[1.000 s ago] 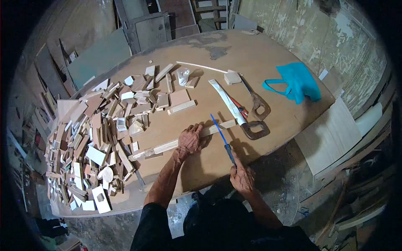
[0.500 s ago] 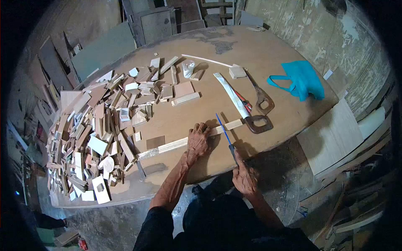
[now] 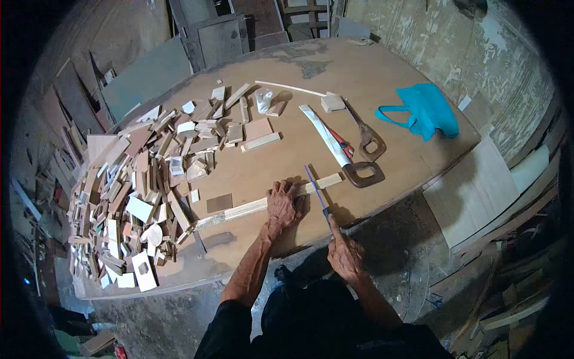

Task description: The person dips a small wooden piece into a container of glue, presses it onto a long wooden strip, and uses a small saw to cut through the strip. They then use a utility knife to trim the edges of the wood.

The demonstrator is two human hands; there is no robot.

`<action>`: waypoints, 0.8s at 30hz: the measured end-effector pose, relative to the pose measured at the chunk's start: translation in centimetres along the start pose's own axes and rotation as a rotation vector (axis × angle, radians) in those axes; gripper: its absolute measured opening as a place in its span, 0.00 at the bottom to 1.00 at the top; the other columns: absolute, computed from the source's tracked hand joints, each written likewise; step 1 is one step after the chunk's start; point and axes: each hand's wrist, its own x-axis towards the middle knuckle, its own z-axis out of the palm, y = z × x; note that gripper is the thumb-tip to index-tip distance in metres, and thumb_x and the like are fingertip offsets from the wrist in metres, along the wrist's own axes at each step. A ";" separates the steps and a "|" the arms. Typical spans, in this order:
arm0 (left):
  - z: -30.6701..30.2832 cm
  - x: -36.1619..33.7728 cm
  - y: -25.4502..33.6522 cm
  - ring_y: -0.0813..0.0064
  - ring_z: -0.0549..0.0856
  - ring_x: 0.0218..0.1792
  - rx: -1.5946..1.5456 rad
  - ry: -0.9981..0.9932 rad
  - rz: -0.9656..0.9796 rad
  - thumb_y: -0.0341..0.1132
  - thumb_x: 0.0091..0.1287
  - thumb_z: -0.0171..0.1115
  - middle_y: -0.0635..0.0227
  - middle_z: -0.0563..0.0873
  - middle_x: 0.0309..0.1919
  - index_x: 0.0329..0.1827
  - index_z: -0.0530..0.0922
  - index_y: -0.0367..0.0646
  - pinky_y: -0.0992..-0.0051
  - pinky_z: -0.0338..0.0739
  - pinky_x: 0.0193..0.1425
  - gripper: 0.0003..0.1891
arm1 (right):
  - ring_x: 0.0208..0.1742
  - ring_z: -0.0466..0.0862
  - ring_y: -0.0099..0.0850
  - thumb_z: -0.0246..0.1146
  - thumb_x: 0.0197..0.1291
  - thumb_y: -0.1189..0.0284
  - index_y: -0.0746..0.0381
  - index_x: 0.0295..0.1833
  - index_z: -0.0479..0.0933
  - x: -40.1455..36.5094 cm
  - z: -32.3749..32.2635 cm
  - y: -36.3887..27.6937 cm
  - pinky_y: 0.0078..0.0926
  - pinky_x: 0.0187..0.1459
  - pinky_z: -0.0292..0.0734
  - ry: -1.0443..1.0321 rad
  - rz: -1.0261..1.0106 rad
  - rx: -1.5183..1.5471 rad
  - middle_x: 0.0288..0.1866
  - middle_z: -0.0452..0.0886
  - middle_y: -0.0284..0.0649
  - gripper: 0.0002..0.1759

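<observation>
A long, narrow wooden strip (image 3: 242, 208) lies across the near part of the table. My left hand (image 3: 283, 204) presses down on it, fingers curled over its far edge. In my right hand (image 3: 345, 254) is the dark handle of a small saw (image 3: 316, 186) with a thin blue blade. That blade crosses the strip to the right of my left hand; whether it has cut in cannot be made out. Just beyond the strip's right end rests a handsaw (image 3: 363, 175) with a brown handle and a pale covering along its blade.
A big heap of wood offcuts (image 3: 146, 197) covers the table's left side. Another brown-handled saw (image 3: 372, 146), a red-handled tool (image 3: 341, 142), a wood block (image 3: 333, 102), a clear cup (image 3: 263, 100) and a turquoise bag (image 3: 427, 110) lie farther back on the table (image 3: 287, 161).
The view has shifted slightly, so the table things appear a little farther left. Both hands and the saw keep almost the same place on the strip.
</observation>
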 end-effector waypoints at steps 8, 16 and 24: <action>-0.4 -0.3 1.0 0.57 0.75 0.56 -0.052 -0.005 0.010 0.45 0.60 0.63 0.64 0.78 0.54 0.64 0.77 0.53 0.53 0.69 0.57 0.26 | 0.31 0.84 0.47 0.60 0.61 0.72 0.49 0.81 0.53 -0.8 -0.6 0.1 0.47 0.35 0.78 -0.021 0.025 0.008 0.30 0.82 0.47 0.42; 1.4 0.1 1.3 0.59 0.75 0.57 0.016 -0.035 -0.074 0.47 0.59 0.65 0.68 0.80 0.54 0.58 0.81 0.57 0.52 0.70 0.55 0.22 | 0.26 0.83 0.44 0.59 0.63 0.71 0.47 0.81 0.55 -1.5 0.0 0.4 0.46 0.31 0.78 0.087 -0.023 0.012 0.25 0.81 0.43 0.41; 3.5 2.0 1.3 0.60 0.77 0.54 0.046 -0.192 -0.309 0.48 0.56 0.68 0.70 0.82 0.52 0.57 0.82 0.62 0.48 0.70 0.55 0.23 | 0.27 0.83 0.41 0.66 0.56 0.70 0.51 0.82 0.52 -1.6 0.0 0.6 0.41 0.30 0.78 0.014 -0.046 0.001 0.32 0.81 0.44 0.48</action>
